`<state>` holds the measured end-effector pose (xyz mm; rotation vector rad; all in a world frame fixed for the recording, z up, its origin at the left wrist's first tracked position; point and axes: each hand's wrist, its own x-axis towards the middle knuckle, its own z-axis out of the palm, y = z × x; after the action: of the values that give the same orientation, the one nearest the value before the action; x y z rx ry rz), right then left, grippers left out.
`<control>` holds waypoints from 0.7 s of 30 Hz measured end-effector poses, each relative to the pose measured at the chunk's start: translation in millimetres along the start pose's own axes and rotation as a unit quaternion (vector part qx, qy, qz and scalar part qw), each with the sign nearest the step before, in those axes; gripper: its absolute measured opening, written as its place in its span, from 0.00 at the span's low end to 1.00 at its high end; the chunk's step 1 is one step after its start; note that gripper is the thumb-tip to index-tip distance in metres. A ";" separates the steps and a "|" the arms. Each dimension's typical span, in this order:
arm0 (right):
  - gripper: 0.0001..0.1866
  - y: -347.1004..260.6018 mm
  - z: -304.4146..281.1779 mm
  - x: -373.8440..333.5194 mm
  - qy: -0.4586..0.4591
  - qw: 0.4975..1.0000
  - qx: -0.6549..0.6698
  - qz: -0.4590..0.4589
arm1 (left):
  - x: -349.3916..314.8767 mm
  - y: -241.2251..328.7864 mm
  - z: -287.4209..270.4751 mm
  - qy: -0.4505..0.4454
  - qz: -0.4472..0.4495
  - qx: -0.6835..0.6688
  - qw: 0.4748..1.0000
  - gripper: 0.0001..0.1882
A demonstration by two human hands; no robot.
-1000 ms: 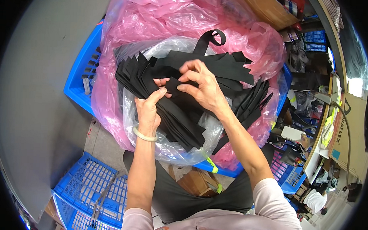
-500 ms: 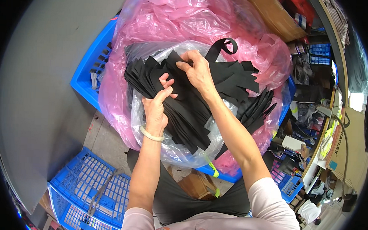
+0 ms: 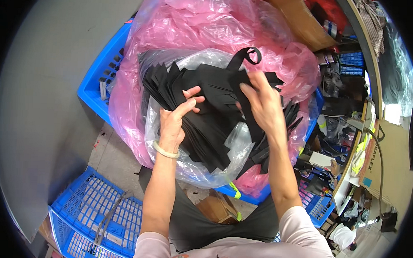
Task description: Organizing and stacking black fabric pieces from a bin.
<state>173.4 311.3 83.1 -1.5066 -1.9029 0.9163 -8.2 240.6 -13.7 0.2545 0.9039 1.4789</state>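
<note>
Moved since the earlier frame: right hand (image 3: 265, 106), shifted from the middle of the large blue perforated plastic crate (image 3: 93, 91) toward its right side, with a long flat black fabric strip (image 3: 249, 113).

Right hand: thumb and fingers pinched on that strip, above the crate's right half; motion blur leaves the exact fingertip contact uncertain.

Left hand (image 3: 172, 126): above the crate's left half, thumb over and fingers around a thick fan of flat black fabric strips (image 3: 194, 144). Hands apart. Cream ring-shaped bangle (image 3: 165, 150) on the left wrist, over the crate's near side.

Crate lining: crumpled translucent pink plastic sheet (image 3: 187, 30), spilling over the rim; clear plastic bag (image 3: 205, 178) within it. A black strip with a curled end (image 3: 236, 61) rises at the crate's far middle.

Second blue lattice plastic crate (image 3: 88, 188): near-left of the large crate.
</note>
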 end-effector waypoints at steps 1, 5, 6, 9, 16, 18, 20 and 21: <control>0.09 -28.4 -17.2 -15.7 -0.046 0.998 0.007 0.039 | -2.3 3.3 0.2 -0.002 0.001 -0.001 1.000 0.12; 0.07 -55.9 -22.4 -52.8 -0.179 0.892 0.371 0.185 | -13.8 2.1 17.6 -0.127 -0.028 -0.011 0.991 0.16; 0.06 -60.7 -12.0 -45.5 -0.173 0.865 0.428 0.198 | -17.4 1.6 14.3 -0.150 -0.067 -0.065 0.984 0.19; 0.08 3.9 47.6 -16.5 -0.002 0.928 0.358 0.101 | -19.0 -14.1 17.5 -0.120 -0.070 -0.103 0.985 0.28; 0.07 -9.6 60.8 6.1 -0.081 0.905 0.406 0.095 | -13.8 -10.9 0.8 -0.102 -0.107 -0.163 0.976 0.31; 0.07 -7.7 46.3 13.1 -0.146 0.918 0.339 0.142 | -13.0 -4.3 5.8 -0.139 -0.127 -0.164 0.968 0.31; 0.07 -13.0 46.2 13.4 -0.162 0.927 0.299 0.159 | -13.6 -7.0 11.9 -0.175 -0.134 -0.161 0.962 0.30; 0.07 -13.5 48.4 13.4 -0.182 0.933 0.260 0.171 | -10.5 -6.4 11.5 -0.182 -0.118 -0.128 0.968 0.27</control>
<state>125.3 313.8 63.5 -1.4186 -1.4563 1.8032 5.7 234.3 -6.6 0.2096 0.4267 1.2573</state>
